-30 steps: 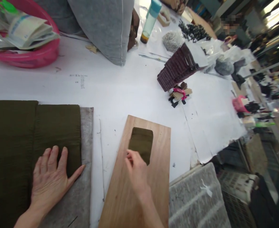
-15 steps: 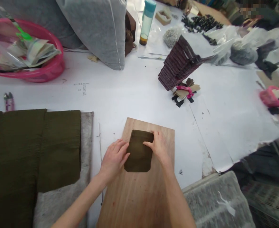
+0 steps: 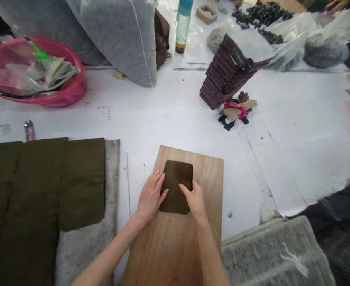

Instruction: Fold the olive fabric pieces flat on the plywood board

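Note:
A small olive-green fabric piece [image 3: 177,178] with rounded corners lies on a wooden board [image 3: 204,238] near the table's front edge. My left hand [image 3: 149,197] rests flat on the piece's left edge, fingers stretched out. My right hand [image 3: 194,198] presses on its lower right part, fingers extended over the cloth. Neither hand grips anything.
Larger olive fabric panels [image 3: 37,186] lie on grey felt [image 3: 85,250] at the left. A pink basin [image 3: 67,93] with papers, a grey cushion [image 3: 127,35], a teal-capped bottle [image 3: 182,24], a stack of maroon pieces [image 3: 222,79] and small snips [image 3: 29,130] sit further back. Grey padding [image 3: 267,254] lies at the lower right.
My left hand left the large olive panel and came onto the small piece on the board. My right hand slid down from the piece's top right corner to its lower part.

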### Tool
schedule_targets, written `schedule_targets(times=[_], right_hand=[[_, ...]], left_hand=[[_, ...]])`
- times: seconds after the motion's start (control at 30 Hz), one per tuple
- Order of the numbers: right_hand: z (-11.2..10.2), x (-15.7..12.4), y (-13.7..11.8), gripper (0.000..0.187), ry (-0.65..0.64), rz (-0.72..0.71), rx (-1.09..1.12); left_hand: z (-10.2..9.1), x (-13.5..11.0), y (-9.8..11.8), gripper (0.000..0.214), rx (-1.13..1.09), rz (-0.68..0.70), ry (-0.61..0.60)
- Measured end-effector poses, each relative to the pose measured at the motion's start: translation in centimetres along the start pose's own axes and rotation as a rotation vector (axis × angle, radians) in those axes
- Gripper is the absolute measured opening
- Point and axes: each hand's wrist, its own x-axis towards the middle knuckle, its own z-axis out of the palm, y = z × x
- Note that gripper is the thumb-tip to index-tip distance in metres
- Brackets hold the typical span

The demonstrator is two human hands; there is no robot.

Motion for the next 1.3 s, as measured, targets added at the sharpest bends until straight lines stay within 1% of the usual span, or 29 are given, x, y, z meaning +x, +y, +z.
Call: schedule_targets(times=[0.03, 0.1, 0.17, 0.2, 0.23, 0.3, 0.33, 0.37, 0.4, 0.43, 0.53, 0.63, 0.7, 0.77, 0.83, 0.87, 0.9, 0.97, 1.03, 1.07, 1.1, 1.17, 1.2, 1.23, 1.27, 1.3], right_hand=[[0.4, -0.6, 0.0, 0.031, 0.01, 0.005, 0.077], [0.9, -1.7, -0.4, 0.032, -0.021, 0.028, 0.239], [0.7, -2.7, -1.0, 0.033, -0.067, 0.053, 0.364], [0.5, -3.1, -1.3, 0.033, -0.091, 0.063, 0.412], [0.3, -3.6, -1.7, 0.033, -0.121, 0.072, 0.452], [-0.1, -4.5, -2.4, 0.032, -0.182, 0.086, 0.49], [-0.1, -5.0, -2.7, 0.031, -0.207, 0.09, 0.49], [-0.1, -5.4, -3.1, 0.031, -0.226, 0.092, 0.482], [0.0, -5.8, -3.5, 0.031, -0.238, 0.09, 0.474], [0.2, -6.3, -3.8, 0.033, -0.242, 0.087, 0.471], [1.2, -7.7, -4.7, 0.037, -0.22, 0.084, 0.463], [2.1, -9.2, -5.3, 0.036, -0.142, 0.031, 0.308], [2.6, -10.3, -5.4, 0.037, -0.059, -0.076, 0.142], [2.9, -11.5, -5.4, 0.037, -0.002, -0.221, 0.009], [3.1, -12.8, -5.2, 0.038, -0.001, -0.316, -0.045], [3.2, -13.5, -5.1, 0.04, -0.013, -0.317, -0.04], [3.3, -14.1, -4.9, 0.042, -0.025, -0.286, -0.017], [3.5, -15.2, -4.5, 0.045, -0.037, -0.157, 0.08], [3.6, -16.3, -4.3, 0.043, -0.046, -0.048, 0.183], [3.7, -16.7, -4.2, 0.041, -0.047, -0.045, 0.204], [3.8, -17.1, -4.3, 0.037, -0.053, -0.082, 0.191], [4.0, -17.6, -4.5, 0.032, -0.104, -0.235, 0.098], [4.1, -17.7, -4.7, 0.033, -0.131, -0.303, 0.064], [4.2, -17.7, -4.8, 0.033, -0.148, -0.325, 0.063], [4.4, -17.5, -5.0, 0.033, -0.156, -0.288, 0.102], [4.6, -17.3, -5.0, 0.031, -0.158, -0.197, 0.174]], left_hand=[[-0.2, 0.1, 0.1, 0.055, -0.058, -0.032, -0.002], [-0.9, 0.3, 0.6, 0.061, -0.232, -0.138, 0.033], [-1.8, 0.6, 1.1, 0.069, -0.5, -0.292, 0.092], [-2.4, 0.7, 1.4, 0.07, -0.665, -0.371, 0.09], [-3.0, 0.7, 1.8, 0.067, -0.84, -0.443, 0.043], [-4.2, 0.3, 2.5, 0.057, -1.163, -0.563, -0.151], [-4.7, -0.1, 2.8, 0.053, -1.283, -0.612, -0.252], [-5.3, -0.5, 3.2, 0.05, -1.37, -0.658, -0.322], [-5.8, -0.9, 3.5, 0.049, -1.431, -0.702, -0.356], [-6.2, -1.4, 3.8, 0.049, -1.469, -0.742, -0.359], [-7.5, -2.6, 4.5, 0.045, -1.487, -0.807, -0.29], [-8.6, -3.7, 4.9, 0.042, -1.475, -0.791, -0.177], [-9.1, -4.7, 5.0, 0.043, -1.562, -0.814, -0.114], [-9.4, -5.8, 5.1, 0.042, -1.693, -0.864, -0.088], [-9.8, -6.8, 5.2, 0.042, -1.761, -0.891, -0.096], [-10.1, -7.2, 5.2, 0.043, -1.754, -0.885, -0.098], [-10.4, -7.6, 5.3, 0.044, -1.72, -0.865, -0.096], [-11.0, -8.4, 5.4, 0.045, -1.614, -0.801, -0.098], [-11.5, -9.1, 5.5, 0.046, -1.562, -0.756, -0.118], [-11.7, -9.5, 5.5, 0.046, -1.574, -0.762, -0.146], [-11.7, -9.9, 5.5, 0.045, -1.6, -0.792, -0.181], [-11.8, -10.5, 5.7, 0.042, -1.644, -0.871, -0.218], [-11.8, -10.7, 5.9, 0.041, -1.636, -0.895, -0.201], [-11.8, -10.8, 6.1, 0.04, -1.6, -0.895, -0.154], [-11.9, -10.8, 6.3, 0.04, -1.543, -0.869, -0.088], [-12.0, -10.8, 6.5, 0.04, -1.48, -0.827, -0.023]])
